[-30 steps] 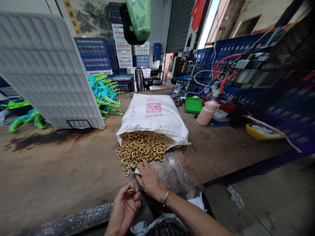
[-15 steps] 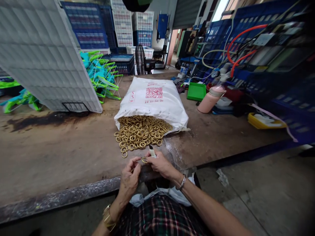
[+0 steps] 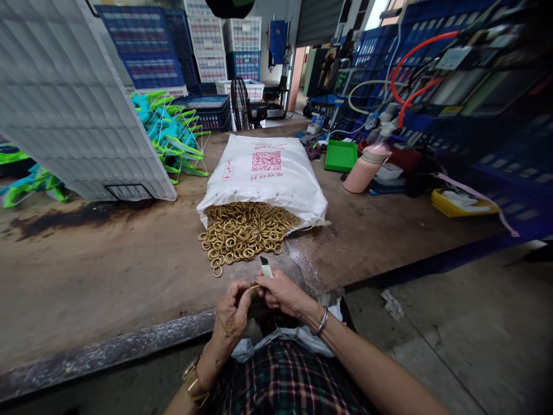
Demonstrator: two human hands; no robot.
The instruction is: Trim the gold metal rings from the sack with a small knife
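My left hand pinches a gold-coloured ring at the table's front edge, its thumb and forefinger closed on the ring's left side. On the other side my right hand is closed around a utility knife with a pale body, its dark blade end pointing up and away. The right fingertips also touch the ring, which is seen nearly edge-on. Just beyond both hands, a heap of gold-coloured rings spills from the mouth of a white woven sack printed in red.
Left of the sack stands a large ribbed pale panel, with turquoise and green plastic pieces behind it. To the right are a green tray, a pink bottle and a yellow tray. A fan and stacked crates stand behind.
My left fingers have closed onto the ring, which was in the right fingers with the left hand beside it. The ring has turned from a slanted view to nearly edge-on.
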